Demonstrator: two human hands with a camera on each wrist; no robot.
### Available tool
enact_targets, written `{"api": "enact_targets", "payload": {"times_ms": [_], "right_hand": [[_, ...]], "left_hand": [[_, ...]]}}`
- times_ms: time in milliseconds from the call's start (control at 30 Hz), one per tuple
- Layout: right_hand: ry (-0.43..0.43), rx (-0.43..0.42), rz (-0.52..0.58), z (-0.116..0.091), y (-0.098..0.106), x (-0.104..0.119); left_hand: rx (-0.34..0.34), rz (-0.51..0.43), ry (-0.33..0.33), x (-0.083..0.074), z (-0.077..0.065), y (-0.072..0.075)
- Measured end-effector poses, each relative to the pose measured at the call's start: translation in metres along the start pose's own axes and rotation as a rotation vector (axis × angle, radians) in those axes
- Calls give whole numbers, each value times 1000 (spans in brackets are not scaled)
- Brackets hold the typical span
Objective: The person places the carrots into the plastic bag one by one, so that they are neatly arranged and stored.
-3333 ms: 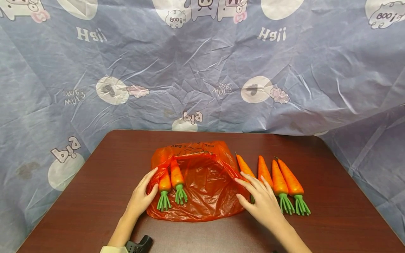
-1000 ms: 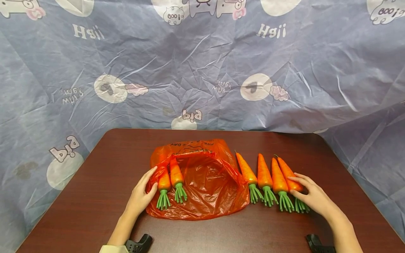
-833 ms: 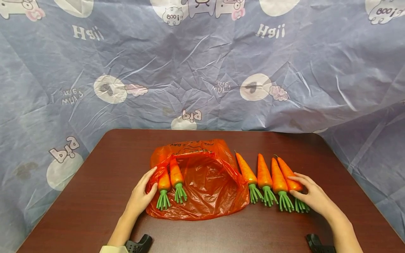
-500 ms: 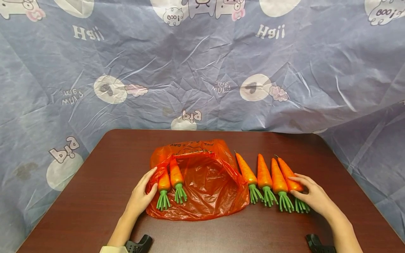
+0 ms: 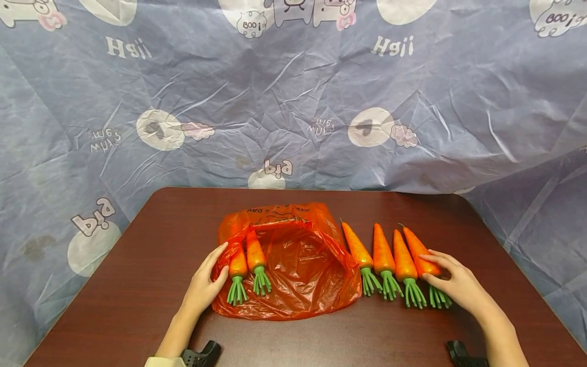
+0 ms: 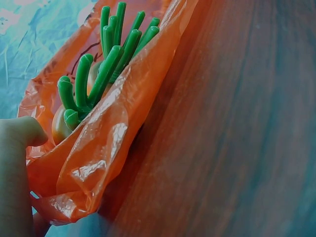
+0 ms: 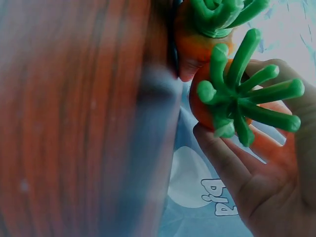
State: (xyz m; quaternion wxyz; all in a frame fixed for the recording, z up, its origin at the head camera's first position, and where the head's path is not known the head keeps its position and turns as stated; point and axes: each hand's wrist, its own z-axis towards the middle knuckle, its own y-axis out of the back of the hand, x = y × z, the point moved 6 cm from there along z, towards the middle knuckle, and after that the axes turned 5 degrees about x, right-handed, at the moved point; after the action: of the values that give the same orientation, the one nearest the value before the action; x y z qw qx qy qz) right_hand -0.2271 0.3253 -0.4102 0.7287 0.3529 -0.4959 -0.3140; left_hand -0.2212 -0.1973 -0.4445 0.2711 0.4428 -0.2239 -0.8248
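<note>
A crinkled, translucent red plastic bag lies on the table with its mouth toward me. Inside its left part are two orange carrots with stubby green tops sticking out. My left hand holds the left edge of the mouth, its thumb over the film in the left wrist view. At the far right of the carrot row, my right hand grips the thick end of the outermost carrot, thumb on the near side and fingers over the far side. Its green top faces the right wrist camera.
Three more carrots, the nearest to the bag being one carrot, lie side by side between the bag and my right hand. The dark red-brown table has rounded far corners. A blue-grey printed cloth hangs behind and beside it.
My right hand has left the bag's right edge and gone right to the outermost carrot, which has just shifted slightly right with it. My left hand has stayed at the bag.
</note>
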Motion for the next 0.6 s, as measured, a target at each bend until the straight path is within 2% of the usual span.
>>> {"api": "enact_targets", "payload": {"times_ms": [333, 600], "right_hand": [[51, -37, 13, 1, 7, 15], [116, -52, 12, 1, 11, 34]], "left_hand": [[-8, -6, -15, 0, 0, 0], [-4, 2, -6, 0, 0, 0]]}}
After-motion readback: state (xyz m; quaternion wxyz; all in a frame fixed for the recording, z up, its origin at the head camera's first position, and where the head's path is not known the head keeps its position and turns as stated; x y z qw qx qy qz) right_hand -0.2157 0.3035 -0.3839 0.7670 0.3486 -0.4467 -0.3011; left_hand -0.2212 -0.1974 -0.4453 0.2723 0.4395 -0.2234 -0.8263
